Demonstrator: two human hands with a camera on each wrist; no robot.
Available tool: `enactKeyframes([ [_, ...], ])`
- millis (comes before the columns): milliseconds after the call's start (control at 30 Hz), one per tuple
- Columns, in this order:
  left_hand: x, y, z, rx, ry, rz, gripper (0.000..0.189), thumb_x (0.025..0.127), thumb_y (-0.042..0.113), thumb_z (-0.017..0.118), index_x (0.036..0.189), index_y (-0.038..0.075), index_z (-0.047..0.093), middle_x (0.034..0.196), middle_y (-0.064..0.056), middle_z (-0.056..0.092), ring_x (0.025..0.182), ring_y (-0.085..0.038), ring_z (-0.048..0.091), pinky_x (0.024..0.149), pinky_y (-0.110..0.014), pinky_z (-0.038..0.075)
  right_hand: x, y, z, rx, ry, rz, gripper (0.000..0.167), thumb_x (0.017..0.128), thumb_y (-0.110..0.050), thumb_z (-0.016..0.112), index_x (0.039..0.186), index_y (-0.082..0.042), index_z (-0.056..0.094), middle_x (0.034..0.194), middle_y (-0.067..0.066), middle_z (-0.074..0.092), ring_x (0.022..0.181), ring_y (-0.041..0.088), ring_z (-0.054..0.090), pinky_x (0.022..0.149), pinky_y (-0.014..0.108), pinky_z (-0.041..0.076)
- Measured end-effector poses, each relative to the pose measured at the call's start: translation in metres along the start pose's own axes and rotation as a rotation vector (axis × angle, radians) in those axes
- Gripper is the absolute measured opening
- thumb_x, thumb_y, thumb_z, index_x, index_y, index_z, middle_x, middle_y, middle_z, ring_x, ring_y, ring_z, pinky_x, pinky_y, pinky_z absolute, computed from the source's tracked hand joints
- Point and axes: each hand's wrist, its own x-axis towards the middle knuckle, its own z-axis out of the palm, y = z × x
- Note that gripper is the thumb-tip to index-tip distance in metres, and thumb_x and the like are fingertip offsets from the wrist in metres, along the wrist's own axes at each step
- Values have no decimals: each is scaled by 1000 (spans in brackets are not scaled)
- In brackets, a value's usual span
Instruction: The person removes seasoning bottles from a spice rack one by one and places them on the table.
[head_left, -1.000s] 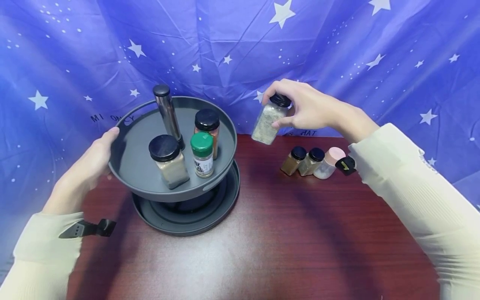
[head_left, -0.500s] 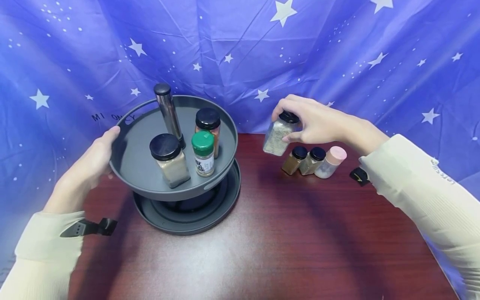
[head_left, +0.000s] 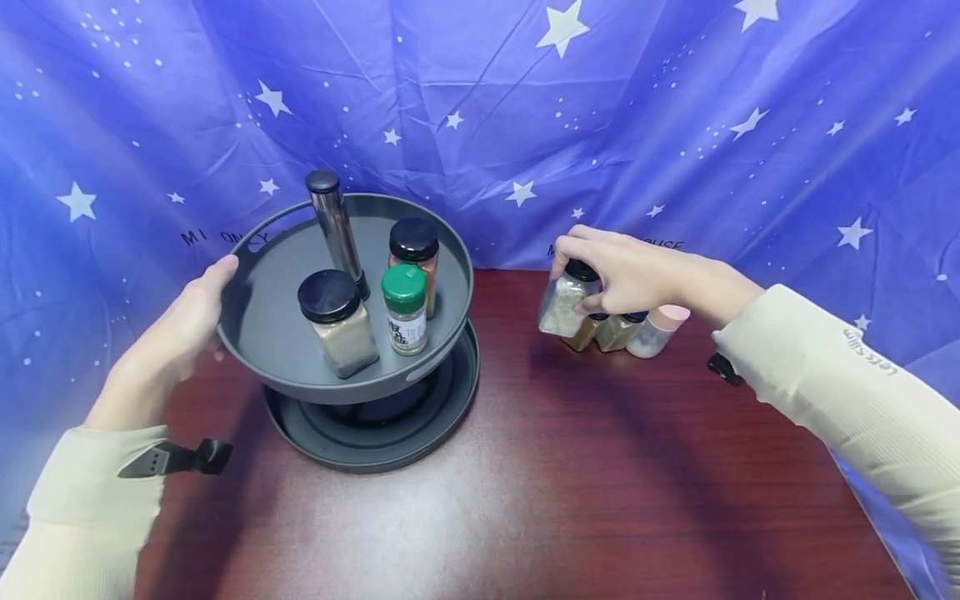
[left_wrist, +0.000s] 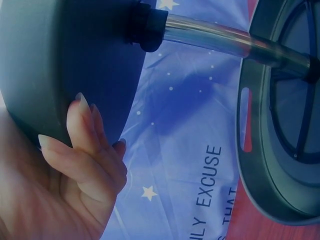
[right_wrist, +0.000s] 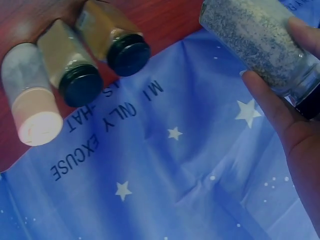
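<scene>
My right hand (head_left: 633,271) grips a square glass jar (head_left: 562,310) of pale, flaky seasoning by its upper part, just under the black lid. The right wrist view shows this jar (right_wrist: 255,42) tilted, with fingers on opposite sides. On the left, my left hand (head_left: 176,333) holds the rim of the upper tray (head_left: 262,325) of a grey two-tier turntable rack; its fingers (left_wrist: 82,125) bend against the tray's outside and underside. On that tilted tray stand a black-lidded jar of pale powder (head_left: 347,337), a green-capped shaker (head_left: 407,321) and a black-lidded reddish jar (head_left: 416,246).
Behind the held jar stand a small brown spice jar (right_wrist: 102,30), a small black-lidded jar (right_wrist: 65,52) and a pink-capped shaker (right_wrist: 32,95). A metal post (head_left: 336,225) rises through the upper tray above the lower tray (head_left: 375,450). A starry blue cloth (head_left: 480,125) hangs behind.
My right hand has carried the jar right and down, from near the cloth to in front of the small jars, partly covering them. My left hand and the rack stay in place.
</scene>
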Motion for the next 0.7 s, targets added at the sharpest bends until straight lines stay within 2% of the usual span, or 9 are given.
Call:
enactKeyframes([
  [67,0,0,0,-5,-3,-4,61,102,59,7,87,21,52,55,6,59,44,-13,49,45,-35,38,-2,2,3,-6,-10,-1,41,73,2,76,106,-15,57,116,6,56,101,21,53,90,44,45],
  [133,0,0,1,-6,-3,-8,61,102,59,6,85,22,53,54,6,59,44,-13,49,46,-35,38,-5,6,6,-17,-15,3,41,72,3,75,104,-15,57,113,5,56,99,21,54,89,44,46],
  [433,1,2,1,-7,-5,-19,61,101,61,6,88,23,53,56,7,60,45,-12,50,47,-35,38,-15,16,14,-64,-49,46,43,72,-2,80,105,-18,57,108,0,55,90,18,55,80,42,48],
  [567,2,0,0,-23,-3,-7,59,102,60,7,87,25,53,55,7,60,45,-12,50,45,-34,37,-15,20,18,-77,-55,44,42,70,-1,79,100,-18,57,107,0,56,94,20,56,82,45,48],
  [700,1,-2,0,-28,1,-4,59,102,59,8,85,26,53,55,7,60,44,-11,49,44,-34,37,-16,24,27,-82,-58,30,41,67,-1,79,97,-19,57,104,-1,56,92,21,57,80,43,48],
])
